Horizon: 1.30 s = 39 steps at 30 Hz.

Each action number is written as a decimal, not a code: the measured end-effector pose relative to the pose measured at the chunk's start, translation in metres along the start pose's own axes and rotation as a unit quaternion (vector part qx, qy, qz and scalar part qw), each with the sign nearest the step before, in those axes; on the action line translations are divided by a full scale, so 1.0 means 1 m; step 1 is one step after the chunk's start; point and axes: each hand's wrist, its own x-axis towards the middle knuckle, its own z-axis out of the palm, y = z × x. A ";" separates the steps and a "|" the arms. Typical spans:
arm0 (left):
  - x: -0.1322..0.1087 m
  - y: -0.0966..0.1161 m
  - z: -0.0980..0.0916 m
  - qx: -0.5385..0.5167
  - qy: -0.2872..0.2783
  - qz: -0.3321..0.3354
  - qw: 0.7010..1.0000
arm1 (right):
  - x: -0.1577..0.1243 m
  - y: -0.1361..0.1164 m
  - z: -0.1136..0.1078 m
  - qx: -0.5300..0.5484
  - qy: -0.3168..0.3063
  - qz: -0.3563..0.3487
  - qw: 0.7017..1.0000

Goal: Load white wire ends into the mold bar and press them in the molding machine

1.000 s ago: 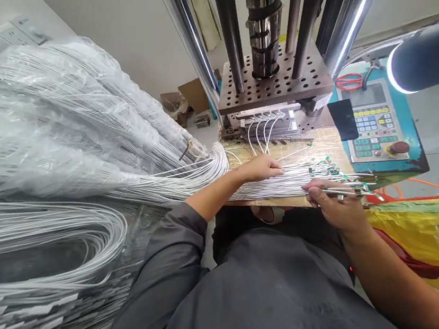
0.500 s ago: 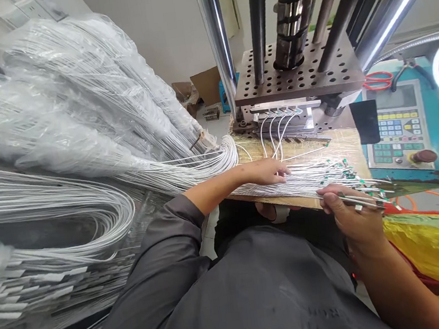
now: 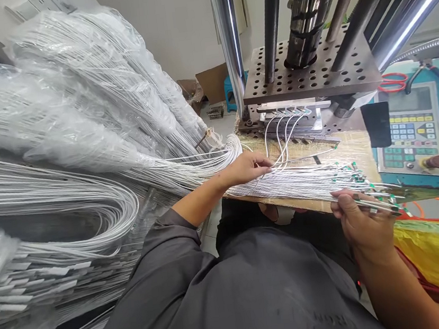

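A bundle of white cables (image 3: 286,183) with green-marked ends (image 3: 354,169) lies across the board in front of me. My left hand (image 3: 249,166) is over the bundle's left part, thumb and fingers pinched on white cables where those from the press come down. Several cable ends sit side by side in the metal mold (image 3: 287,112) of the press, their white leads (image 3: 284,138) curving toward me. At the board's right front corner my right hand (image 3: 364,218) is closed around several white cables, their ends sticking out to the right. Its fingers partly hide them.
Plastic-wrapped cable bundles (image 3: 85,79) and a looped bundle (image 3: 125,213) fill the left side. Press columns (image 3: 228,40) and a perforated plate (image 3: 274,91) stand ahead. On the right are a control panel (image 3: 411,130), pliers (image 3: 428,72), red-handled scissors (image 3: 393,81) and yellow wrapping (image 3: 434,250).
My left hand has drawn back to the left along the bundle, its fingers now pinched near the leads from the mold. The right hand keeps its grip; the view has shifted slightly.
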 end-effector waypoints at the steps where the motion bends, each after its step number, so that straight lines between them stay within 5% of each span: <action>1: -0.005 0.000 0.001 0.003 0.008 0.009 1.000 | 0.000 0.000 0.002 0.021 0.009 0.011 1.000; 7: -0.014 0.002 0.015 0.062 0.011 0.067 0.996 | 0.003 -0.009 0.015 0.095 0.047 0.046 0.993; 24: -0.004 -0.004 0.036 0.213 -0.068 0.104 0.969 | 0.002 -0.031 0.035 0.097 -0.006 -0.045 0.994; 33: -0.011 -0.005 0.039 0.171 -0.024 0.129 0.976 | 0.008 -0.025 0.031 0.083 0.023 -0.030 0.996; 39: -0.014 -0.010 0.043 0.173 -0.070 0.110 0.976 | 0.009 -0.017 0.030 0.103 0.038 -0.016 0.994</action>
